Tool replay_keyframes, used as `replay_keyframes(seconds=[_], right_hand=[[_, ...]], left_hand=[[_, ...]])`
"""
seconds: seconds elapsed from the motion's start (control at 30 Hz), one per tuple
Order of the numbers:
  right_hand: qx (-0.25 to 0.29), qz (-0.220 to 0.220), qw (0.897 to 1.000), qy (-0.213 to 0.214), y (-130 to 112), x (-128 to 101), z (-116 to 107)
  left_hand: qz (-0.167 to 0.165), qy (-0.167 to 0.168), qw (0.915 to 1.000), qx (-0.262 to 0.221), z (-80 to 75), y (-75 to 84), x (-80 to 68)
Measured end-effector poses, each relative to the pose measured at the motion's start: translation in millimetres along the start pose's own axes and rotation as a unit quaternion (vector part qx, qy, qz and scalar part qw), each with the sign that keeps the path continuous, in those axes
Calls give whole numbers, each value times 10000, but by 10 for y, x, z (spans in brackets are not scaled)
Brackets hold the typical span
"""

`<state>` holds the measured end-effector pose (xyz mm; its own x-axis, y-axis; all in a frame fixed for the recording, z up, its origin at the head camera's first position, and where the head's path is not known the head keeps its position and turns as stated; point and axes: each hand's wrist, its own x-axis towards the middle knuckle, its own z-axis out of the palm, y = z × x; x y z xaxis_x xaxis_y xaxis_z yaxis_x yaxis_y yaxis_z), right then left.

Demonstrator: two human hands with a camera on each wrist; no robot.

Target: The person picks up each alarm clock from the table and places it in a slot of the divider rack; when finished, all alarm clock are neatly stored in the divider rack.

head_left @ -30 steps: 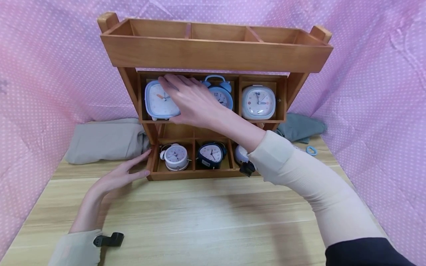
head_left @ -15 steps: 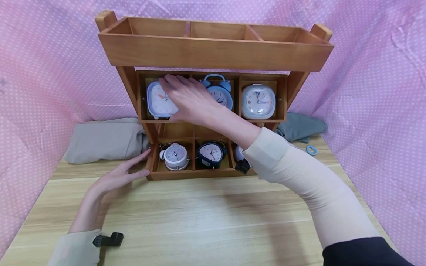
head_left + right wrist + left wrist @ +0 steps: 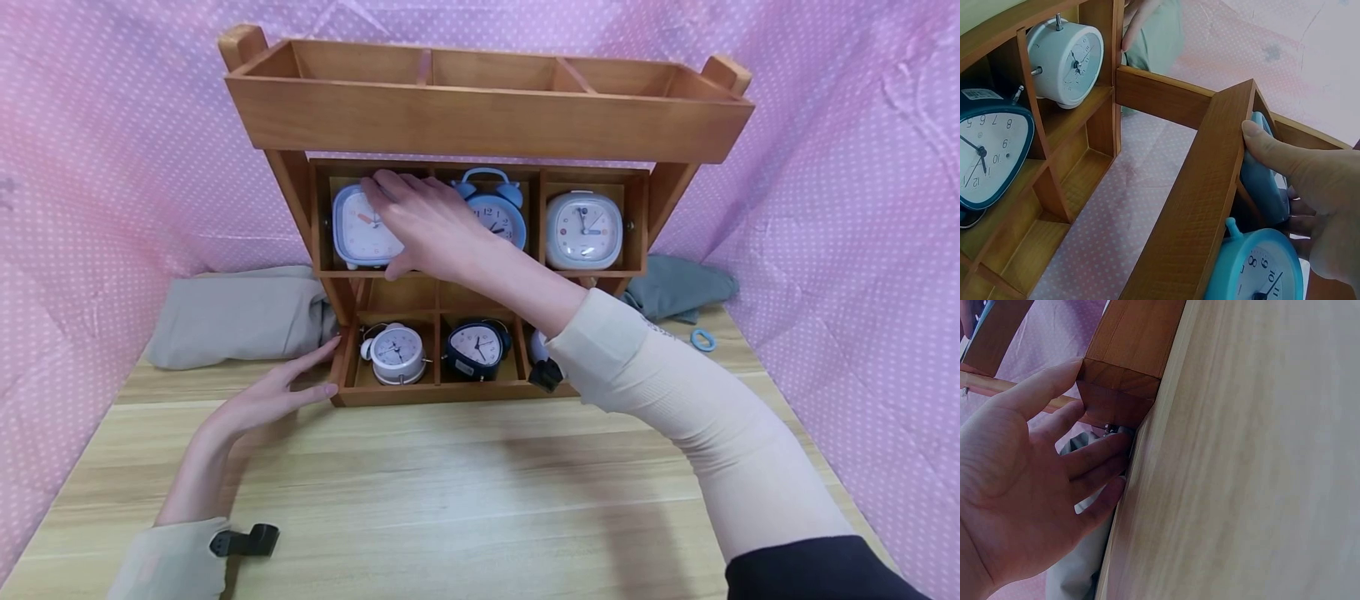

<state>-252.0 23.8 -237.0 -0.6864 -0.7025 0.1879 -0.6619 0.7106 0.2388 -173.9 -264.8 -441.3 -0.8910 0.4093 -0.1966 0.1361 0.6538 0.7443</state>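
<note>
A wooden three-tier shelf [image 3: 480,125] stands on the table. In the left compartment of its middle tier sits a light-blue square clock [image 3: 354,232]. My right hand [image 3: 431,223] grips that clock, fingers over its top and thumb under its lower edge. The right wrist view shows the thumb [image 3: 1272,150] pressed on the clock's rim [image 3: 1259,181]. My left hand [image 3: 270,398] lies flat on the table, its straight fingers touching the shelf's lower left corner [image 3: 1122,381]. The left hand [image 3: 1035,487] holds nothing.
Other clocks fill the shelf: a blue twin-bell clock [image 3: 501,215], a white square clock [image 3: 583,231], a white round clock [image 3: 396,354] and a navy clock [image 3: 475,347]. A beige cloth [image 3: 232,317] lies left, a teal cloth [image 3: 678,287] and blue ring [image 3: 702,339] right.
The light-blue clock has slid a little deeper into its compartment with my right hand on it. My left hand has stayed where it was.
</note>
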Motion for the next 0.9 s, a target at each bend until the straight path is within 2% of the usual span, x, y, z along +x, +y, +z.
replay_keyframes(seconds=[0.63, 0.9], right_hand=[[299, -54, 9994, -156, 66, -30, -13], [253, -49, 9997, 48, 55, -26, 0]], left_hand=[[-24, -33, 10000, -1, 1, 6, 8], [-37, -17, 10000, -23, 3, 7, 2]])
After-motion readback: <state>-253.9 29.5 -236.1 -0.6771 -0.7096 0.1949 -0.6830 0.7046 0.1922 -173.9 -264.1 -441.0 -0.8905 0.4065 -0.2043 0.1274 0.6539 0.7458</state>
